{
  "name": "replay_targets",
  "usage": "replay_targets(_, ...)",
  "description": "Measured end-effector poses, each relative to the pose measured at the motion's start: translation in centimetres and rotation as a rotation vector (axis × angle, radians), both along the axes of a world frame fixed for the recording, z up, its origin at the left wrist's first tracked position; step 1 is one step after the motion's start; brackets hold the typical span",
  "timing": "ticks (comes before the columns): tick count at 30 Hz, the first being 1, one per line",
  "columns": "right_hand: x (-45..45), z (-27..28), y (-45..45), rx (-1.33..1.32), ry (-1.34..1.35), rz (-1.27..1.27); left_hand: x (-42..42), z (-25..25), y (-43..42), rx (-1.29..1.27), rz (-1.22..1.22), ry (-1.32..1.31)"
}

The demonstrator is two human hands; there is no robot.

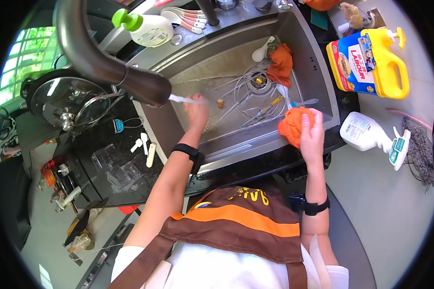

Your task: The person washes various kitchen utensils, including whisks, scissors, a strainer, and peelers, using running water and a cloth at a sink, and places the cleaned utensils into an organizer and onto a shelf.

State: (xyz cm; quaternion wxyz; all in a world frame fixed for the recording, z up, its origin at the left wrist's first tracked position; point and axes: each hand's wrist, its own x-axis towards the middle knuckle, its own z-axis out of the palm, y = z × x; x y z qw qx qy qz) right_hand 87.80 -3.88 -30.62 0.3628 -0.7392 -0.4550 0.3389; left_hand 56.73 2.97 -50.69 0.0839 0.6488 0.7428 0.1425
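My left hand [196, 114] is inside the sink [197, 77], under the water running from the dark faucet [147, 86]. Its fingers are blurred by the stream, so whether they are open or closed does not show. At the sink's right front edge my right hand [313, 132] is closed around a bunched orange cloth [292, 126]. A second orange cloth [280, 65] lies in the far right of the basin, near a white spoon [263, 49]. Wire racks [248, 98] spread around the drain [259, 83], with a small brown scrap [220, 103] to their left.
A green-topped pump bottle [149, 31] and several spoons [183, 18] stand behind the sink. On the right are a yellow jug [393, 72] and a white spray bottle [366, 132]. A glass lid [65, 103] and clear plastic pieces [118, 166] lie left.
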Motion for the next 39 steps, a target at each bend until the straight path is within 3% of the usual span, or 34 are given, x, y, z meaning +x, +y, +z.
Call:
replay_targets(1, 0.8, -0.5, -0.3, 0.028, 0.011, -0.02, 0.9, 0.0, 0.7, -0.039, -0.037, -0.181)
replay_targets(2, 1.4, -0.9, -0.4, 0.058, 0.019, -0.042, 2.0, -0.9, 1.4, -0.045, -0.048, -0.184)
replay_targets(4, 1.3, -0.7, -1.0, 0.037, 0.01, -0.05, 5.0, -3.0, 2.8, -0.464, 0.382, -0.681)
replay_targets(5, 1.0, -0.7, -1.4, 0.032, 0.01, -0.045, 7.0, -2.4, 3.4, -0.468, 0.369, -0.687)
replay_targets(7, 0.2, -1.1, -2.6, 0.012, 0.039, -0.029, 11.7, 0.1, 4.4, -0.63, 0.146, -0.815)
replay_targets(9, -0.7, -1.3, -3.6, -0.016, 0.11, 0.003, 15.8, 0.2, 4.1, -0.453, -0.221, -0.803)
replay_targets(11, -1.1, -1.9, -4.8, -0.004, 0.158, 0.031, 19.7, 0.8, 4.2, -0.713, -0.414, -0.923)
replay_targets(12, -1.1, -2.2, -5.3, -0.003, 0.168, 0.021, 21.3, -0.2, 3.9, -0.713, -0.424, -0.93)
replay_targets(14, -1.0, -3.3, -6.2, 0.031, 0.192, -0.006, 23.8, -1.8, 3.1, -0.056, -1.096, -0.525)
replay_targets(15, -0.9, -3.6, -6.5, 0.034, 0.187, -0.013, 25.2, -2.1, 2.9, -0.053, -1.104, -0.528)
replay_targets(17, -0.5, -4.1, -6.8, 0.01, 0.23, -0.047, 27.2, -2.3, 2.2, -0.242, -1.235, -0.055)
replay_targets(18, -0.3, -4.4, -6.8, 0.012, 0.228, -0.048, 27.5, -2.3, 1.9, -0.239, -1.236, -0.055)
replay_targets(20, -0.2, -4.8, -7.3, 0.019, 0.279, -0.074, 28.3, -2.2, 0.8, 0.004, -1.192, 0.313)
replay_targets(23, -0.1, -4.8, -7.2, 0.019, 0.301, -0.089, 28.4, -1.7, 1.1, -0.175, -1.394, 0.465)
replay_targets(26, -0.2, -4.6, -7.2, 0.022, 0.33, -0.097, 27.6, -1.0, 1.5, -0.146, -1.483, 0.42)
replay_targets(27, -0.1, -4.6, -7.0, 0.025, 0.343, -0.099, 27.4, -0.5, 1.6, -0.138, -1.487, 0.429)
replay_targets(29, 0.0, -4.9, -7.1, 0.034, 0.362, -0.107, 27.0, 0.6, 1.5, -0.312, -1.184, 0.178)
replay_targets(30, 0.1, -5.1, -7.0, 0.033, 0.38, -0.11, 27.4, 0.8, 1.6, -0.301, -1.179, 0.181)
replay_targets(32, 0.1, -5.2, -6.9, 0.043, 0.379, -0.112, 28.8, 1.0, 1.4, -0.291, -0.693, -0.249)
replay_targets(36, 0.3, -5.5, -7.0, 0.047, 0.377, -0.107, 30.3, -0.2, 3.1, -0.48, -0.923, -0.559)
replay_targets(37, 0.4, -5.4, -6.9, 0.045, 0.379, -0.103, 30.2, -0.4, 3.4, -0.512, -1.085, -0.473)
replay_targets(39, 0.5, -5.2, -6.8, 0.04, 0.398, -0.091, 29.7, -0.4, 3.0, -0.442, -1.065, -0.496)
